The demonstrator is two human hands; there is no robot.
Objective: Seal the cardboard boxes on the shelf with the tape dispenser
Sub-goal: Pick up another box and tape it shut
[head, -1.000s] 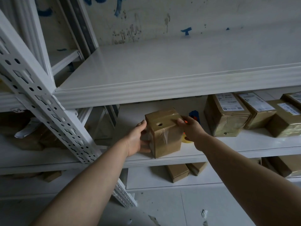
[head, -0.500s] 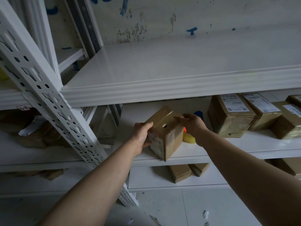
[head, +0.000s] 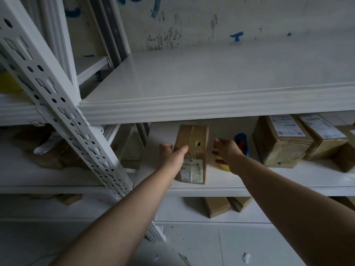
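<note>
A brown cardboard box (head: 194,148) lies on the middle shelf (head: 240,186), a round hole in its upper face and a white label on the face toward me. My left hand (head: 171,156) grips its left side, thumb across the top face. My right hand (head: 227,150) hovers just right of the box with relaxed fingers, holding nothing and not touching it. Behind that hand sits the tape dispenser (head: 242,143), blue and orange, with its yellow roll showing under my wrist.
Taped, labelled boxes (head: 282,144) stand in a row at the right of the same shelf. A white perforated post (head: 63,116) slants across the left. The upper shelf edge (head: 211,108) overhangs the work. More boxes (head: 217,207) sit on the shelf below.
The box has been tipped over so its labelled face now points toward me. My right hand has let go of its right edge and drawn away to the right.
</note>
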